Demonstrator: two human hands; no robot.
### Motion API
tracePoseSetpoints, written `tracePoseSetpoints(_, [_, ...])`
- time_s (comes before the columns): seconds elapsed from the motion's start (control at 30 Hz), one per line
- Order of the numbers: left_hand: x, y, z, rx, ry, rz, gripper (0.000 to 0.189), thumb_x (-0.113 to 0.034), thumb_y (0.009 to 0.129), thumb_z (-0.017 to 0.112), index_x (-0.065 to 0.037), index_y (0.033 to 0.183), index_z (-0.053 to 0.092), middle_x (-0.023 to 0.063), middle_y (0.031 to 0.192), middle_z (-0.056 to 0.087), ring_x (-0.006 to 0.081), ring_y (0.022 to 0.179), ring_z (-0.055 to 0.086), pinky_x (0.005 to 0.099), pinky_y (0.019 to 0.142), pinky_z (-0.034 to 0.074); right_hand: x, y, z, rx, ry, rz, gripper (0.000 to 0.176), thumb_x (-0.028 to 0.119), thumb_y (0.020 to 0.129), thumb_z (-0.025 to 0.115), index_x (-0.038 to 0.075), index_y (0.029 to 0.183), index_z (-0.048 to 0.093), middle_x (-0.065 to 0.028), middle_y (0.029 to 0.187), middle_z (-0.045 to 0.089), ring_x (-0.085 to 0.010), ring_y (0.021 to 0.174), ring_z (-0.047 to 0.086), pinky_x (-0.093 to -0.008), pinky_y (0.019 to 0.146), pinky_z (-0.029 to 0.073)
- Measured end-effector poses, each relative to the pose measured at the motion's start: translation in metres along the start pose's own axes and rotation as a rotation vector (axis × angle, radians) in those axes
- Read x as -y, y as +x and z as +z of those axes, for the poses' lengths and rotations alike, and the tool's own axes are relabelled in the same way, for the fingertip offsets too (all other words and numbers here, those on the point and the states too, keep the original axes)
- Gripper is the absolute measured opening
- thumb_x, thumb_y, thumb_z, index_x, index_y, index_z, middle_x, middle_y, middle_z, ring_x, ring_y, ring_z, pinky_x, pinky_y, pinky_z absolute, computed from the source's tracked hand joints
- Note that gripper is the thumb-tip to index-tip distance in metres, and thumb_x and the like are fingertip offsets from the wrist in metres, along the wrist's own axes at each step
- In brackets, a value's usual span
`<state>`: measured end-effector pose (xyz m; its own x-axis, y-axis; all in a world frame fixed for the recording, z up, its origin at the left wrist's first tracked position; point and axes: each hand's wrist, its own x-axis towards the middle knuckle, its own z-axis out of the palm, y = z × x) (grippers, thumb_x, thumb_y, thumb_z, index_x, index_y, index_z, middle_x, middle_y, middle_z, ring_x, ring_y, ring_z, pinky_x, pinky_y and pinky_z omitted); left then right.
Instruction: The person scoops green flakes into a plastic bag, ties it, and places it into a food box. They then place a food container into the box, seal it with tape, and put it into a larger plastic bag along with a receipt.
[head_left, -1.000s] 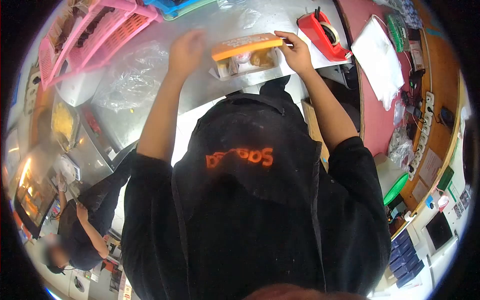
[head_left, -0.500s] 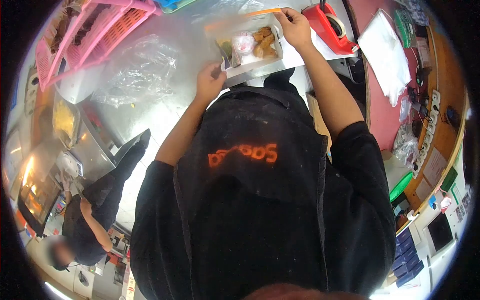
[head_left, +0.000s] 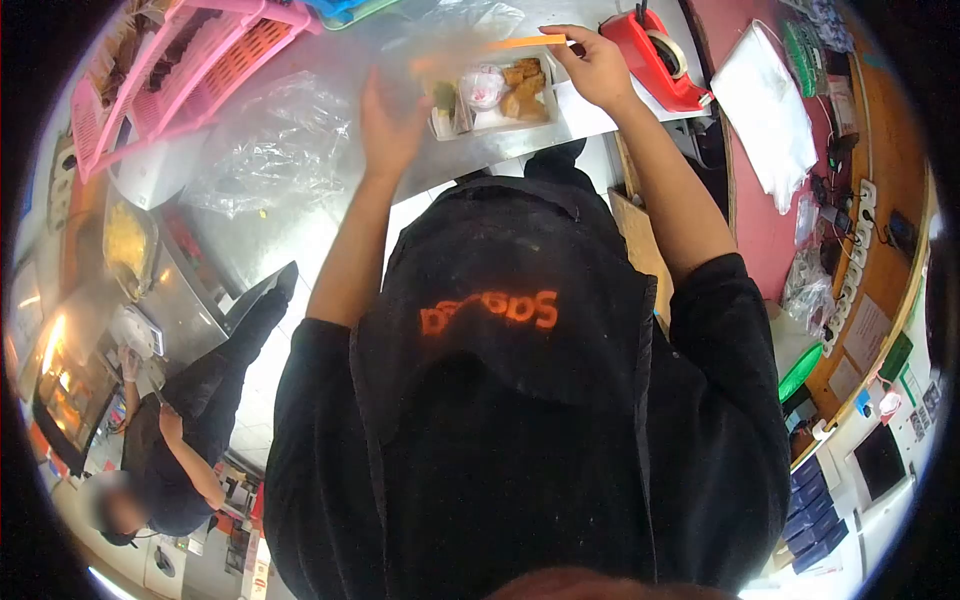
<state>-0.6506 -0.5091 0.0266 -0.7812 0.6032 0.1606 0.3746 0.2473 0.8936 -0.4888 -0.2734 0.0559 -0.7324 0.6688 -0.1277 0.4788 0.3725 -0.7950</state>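
An open white food box (head_left: 500, 124) on the metal counter holds brown fried pieces (head_left: 525, 92), a white wrapped ball (head_left: 483, 88) and something green in a side section. Its raised lid (head_left: 525, 42) shows an orange edge along the far side. My right hand (head_left: 595, 68) pinches the right end of that edge. My left hand (head_left: 392, 130) is just left of the box, slightly blurred, its thumb apart from the fingers and nothing visible in it.
Crumpled clear plastic (head_left: 270, 145) and a pink basket (head_left: 190, 75) lie to the left. A red tape dispenser (head_left: 650, 62) stands right of the box, with white bags (head_left: 770, 110) beyond. At the lower left, a co-worker (head_left: 165, 450) stands by another counter.
My left hand has moved up and left, away from the box's near left corner. My right hand has come slightly nearer with the lid edge, which sits lower.
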Motion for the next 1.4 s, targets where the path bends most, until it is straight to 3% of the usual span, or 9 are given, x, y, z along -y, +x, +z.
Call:
tracePoseSetpoints(0.17, [0.004, 0.03, -0.013, 0.195, 0.447, 0.351, 0.045, -0.016, 0.083, 0.061, -0.004, 0.126, 0.051, 0.0125, 0.1, 0.058, 0.0236, 0.081, 0.056, 0.0317, 0.071, 0.048, -0.02, -0.015, 0.011, -0.015, -0.089, -0.346, 0.032, -0.003, 0.079, 0.058, 0.01, 0.107, 0.067, -0.0101, 0.107, 0.062, -0.0181, 0.088, 0.061, -0.0264, 0.067, 0.049])
tracePoseSetpoints(0.23, [-0.004, 0.032, -0.022, 0.519, 0.855, 0.448, 0.041, -0.012, 0.082, 0.057, -0.007, 0.122, 0.056, 0.0126, 0.106, 0.059, 0.0278, 0.087, 0.058, 0.0367, 0.076, 0.049, -0.012, -0.03, 0.009, 0.002, -0.142, -0.297, 0.038, -0.007, 0.074, 0.059, 0.01, 0.107, 0.067, -0.0104, 0.109, 0.062, -0.0217, 0.092, 0.062, -0.0277, 0.072, 0.05])
tracePoseSetpoints(0.37, [0.004, -0.002, -0.025, 0.633, 0.79, 0.402, 0.051, -0.012, 0.081, 0.057, -0.007, 0.13, 0.047, 0.0168, 0.125, 0.051, 0.0323, 0.107, 0.055, 0.0399, 0.089, 0.046, -0.023, -0.05, 0.025, 0.003, -0.099, -0.258, 0.035, -0.001, 0.073, 0.064, 0.013, 0.105, 0.065, -0.0135, 0.109, 0.062, -0.0297, 0.103, 0.06, -0.0346, 0.087, 0.048])
tracePoseSetpoints(0.43, [0.008, -0.02, -0.021, 0.675, 0.388, 0.176, 0.061, -0.021, 0.083, 0.059, -0.009, 0.137, 0.037, 0.0212, 0.142, 0.033, 0.0368, 0.126, 0.041, 0.041, 0.101, 0.038, -0.023, -0.053, 0.029, 0.199, 0.146, 0.016, 0.039, -0.001, 0.076, 0.062, 0.013, 0.112, 0.06, -0.0154, 0.112, 0.062, -0.0284, 0.105, 0.06, -0.0346, 0.088, 0.048])
tracePoseSetpoints(0.67, [0.022, -0.021, 0.009, 0.518, 0.122, 0.206, 0.06, -0.034, 0.084, 0.059, -0.005, 0.133, 0.041, 0.0242, 0.136, 0.039, 0.04, 0.126, 0.037, 0.0446, 0.104, 0.031, -0.023, -0.031, 0.015, 0.241, 0.099, -0.07, 0.049, -0.005, 0.08, 0.05, 0.014, 0.124, 0.055, -0.0134, 0.117, 0.062, -0.0235, 0.103, 0.062, -0.0323, 0.089, 0.048])
tracePoseSetpoints(0.9, [0.001, -0.002, 0.0, 0.469, 0.024, 0.023, 0.049, -0.028, 0.09, 0.055, -0.005, 0.131, 0.043, 0.0231, 0.129, 0.048, 0.0369, 0.118, 0.045, 0.0407, 0.1, 0.036, -0.028, -0.027, 0.013, 0.412, 0.118, 0.041, 0.06, -0.006, 0.078, 0.057, 0.015, 0.133, 0.048, -0.0064, 0.124, 0.056, -0.0156, 0.106, 0.056, -0.0284, 0.093, 0.046])
tracePoseSetpoints(1.03, [-0.004, -0.009, -0.013, 0.578, 0.224, 0.112, 0.051, -0.029, 0.088, 0.053, -0.001, 0.129, 0.043, 0.0247, 0.13, 0.045, 0.0399, 0.119, 0.043, 0.0446, 0.1, 0.035, -0.018, -0.044, 0.005, 0.529, 0.157, 0.009, 0.076, -0.001, 0.074, 0.061, 0.019, 0.142, 0.035, -0.0125, 0.125, 0.054, -0.0206, 0.108, 0.055, -0.0327, 0.089, 0.047])
tracePoseSetpoints(1.27, [0.019, -0.04, 0.019, 0.524, 0.27, 0.033, 0.067, -0.025, 0.079, 0.058, 0.0, 0.136, 0.032, 0.0317, 0.14, 0.027, 0.0449, 0.128, 0.03, 0.049, 0.106, 0.027, -0.026, -0.075, 0.062, 0.081, -0.38, -0.135, 0.069, 0.004, 0.077, 0.053, 0.009, 0.142, 0.031, -0.0272, 0.134, 0.04, -0.0427, 0.113, 0.045, -0.0439, 0.099, 0.039])
tracePoseSetpoints(1.4, [-0.011, -0.031, 0.015, 0.541, 0.726, 0.197, 0.07, -0.029, 0.071, 0.065, -0.004, 0.131, 0.041, 0.0262, 0.146, 0.016, 0.0459, 0.134, 0.016, 0.0577, 0.108, 0.015, -0.037, -0.074, 0.07, 0.1, -0.346, -0.036, 0.071, 0.011, 0.078, 0.052, 0.016, 0.144, 0.027, -0.0278, 0.139, 0.032, -0.0438, 0.121, 0.038, -0.0474, 0.102, 0.034])
